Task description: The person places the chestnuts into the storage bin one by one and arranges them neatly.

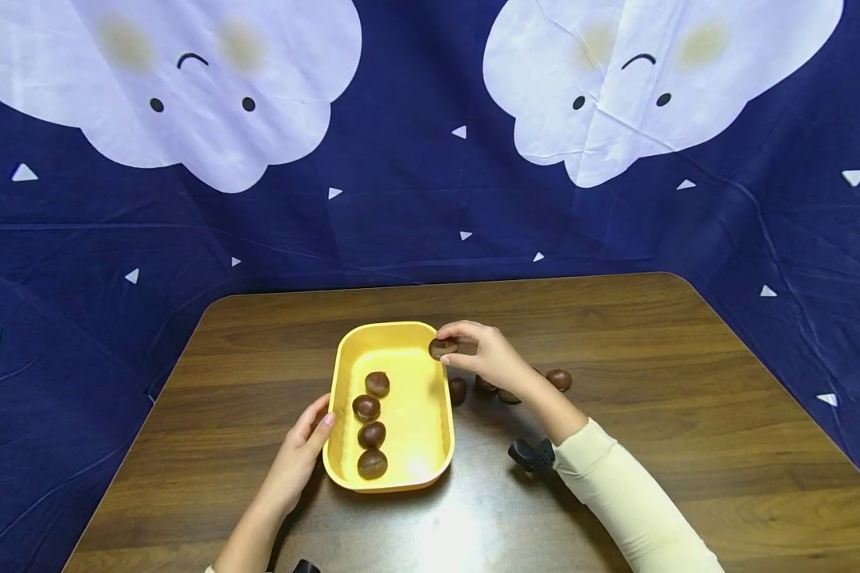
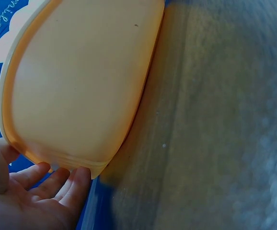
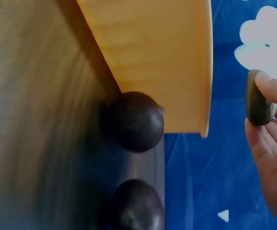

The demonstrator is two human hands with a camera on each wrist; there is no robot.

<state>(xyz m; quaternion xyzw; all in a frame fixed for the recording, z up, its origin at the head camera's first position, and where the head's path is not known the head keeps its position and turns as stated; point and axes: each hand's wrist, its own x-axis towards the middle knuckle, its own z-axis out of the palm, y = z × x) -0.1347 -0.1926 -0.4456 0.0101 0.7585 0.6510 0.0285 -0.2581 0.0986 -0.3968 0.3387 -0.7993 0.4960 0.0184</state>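
Note:
In the head view a yellow tray [image 1: 389, 486] stands on the table with several brown chestnuts [image 1: 372, 435] in a row along its left half. My left hand [image 1: 301, 455] holds the tray's left side, thumb over the rim and fingers against the outer wall, as the left wrist view shows on the tray's outside [image 2: 81, 86]. Between thumb and fingertips my right hand [image 1: 492, 356] pinches one chestnut [image 3: 257, 99] above the tray's upper right rim. More chestnuts [image 3: 136, 121] lie on the table just outside the right wall, partly hidden by the right forearm.
The brown wooden table [image 1: 688, 446] reaches back to a dark blue cloth [image 1: 416, 223] with white clouds. One chestnut [image 1: 559, 380] lies farthest right, past the right wrist. A black wrist device [image 1: 532, 454] sits under the right sleeve's cuff.

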